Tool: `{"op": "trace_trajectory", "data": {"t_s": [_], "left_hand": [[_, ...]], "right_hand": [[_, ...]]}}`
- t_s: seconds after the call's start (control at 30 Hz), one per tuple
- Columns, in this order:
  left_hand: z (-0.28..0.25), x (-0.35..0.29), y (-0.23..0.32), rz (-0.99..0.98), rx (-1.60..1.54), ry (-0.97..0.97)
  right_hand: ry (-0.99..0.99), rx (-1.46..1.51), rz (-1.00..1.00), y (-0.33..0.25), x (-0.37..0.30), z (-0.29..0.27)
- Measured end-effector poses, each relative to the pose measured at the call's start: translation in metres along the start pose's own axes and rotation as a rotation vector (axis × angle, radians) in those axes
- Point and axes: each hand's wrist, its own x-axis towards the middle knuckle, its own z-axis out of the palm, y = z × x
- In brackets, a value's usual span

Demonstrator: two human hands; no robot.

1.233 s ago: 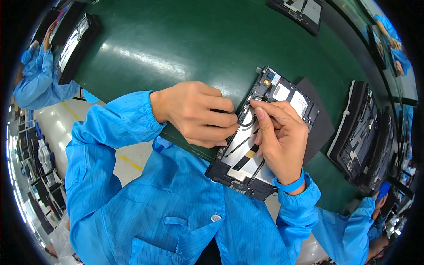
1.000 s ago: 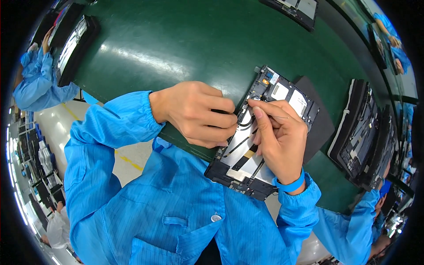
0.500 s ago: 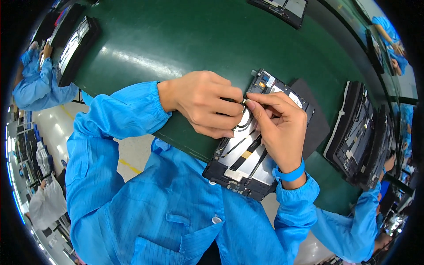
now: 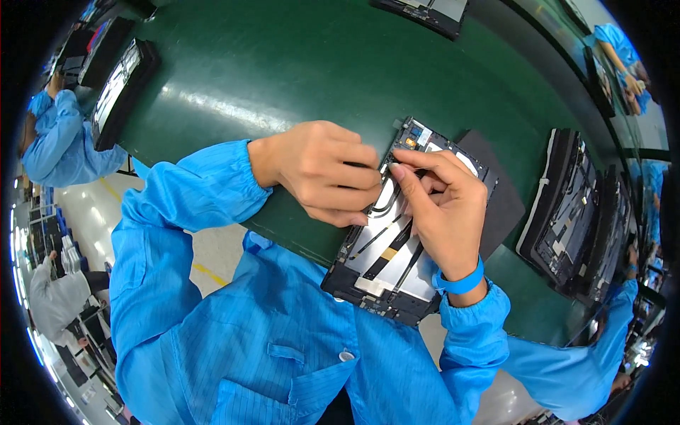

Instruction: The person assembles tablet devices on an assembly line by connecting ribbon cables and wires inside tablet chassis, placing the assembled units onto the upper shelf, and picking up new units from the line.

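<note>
An opened tablet-like device point(image 4: 423, 265), with a black frame, silver plate and black flat cables, lies at a slant across the table's near edge. My left hand point(image 4: 319, 173) is closed at its left edge, fingers curled beside a looped black wire point(image 4: 383, 210). Whatever those fingertips hold, if anything, is hidden. From the right, my right hand point(image 4: 446, 205) reaches over the device with thumb and forefinger in a pinch close to the left fingertips. What sits in that pinch is too small to make out.
A dark flat pad point(image 4: 499, 191) lies partly under the device on the green table point(image 4: 234, 64). More opened devices stand at the right point(image 4: 556, 212), far edge point(image 4: 428, 13) and far left point(image 4: 120, 92). Co-workers in blue sit at left point(image 4: 71, 145) and right point(image 4: 567, 372).
Both hands and the device sit slightly further left in the picture, as do the objects on the table. My left fingertips are a little further from the right ones. The right pinch is kept.
</note>
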Motion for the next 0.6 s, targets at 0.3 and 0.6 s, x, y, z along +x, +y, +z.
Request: {"op": "trace_trajectory", "data": {"t_s": [0.3,0.6], "left_hand": [[0.003,0.004,-0.024,-0.043,0.009,0.009],[0.002,-0.003,-0.020,-0.160,-0.073,0.031]], "right_hand": [[0.086,-0.057,-0.086,0.005,0.009,-0.004],[0.021,-0.021,0.041,0.004,0.017,-0.008]]}}
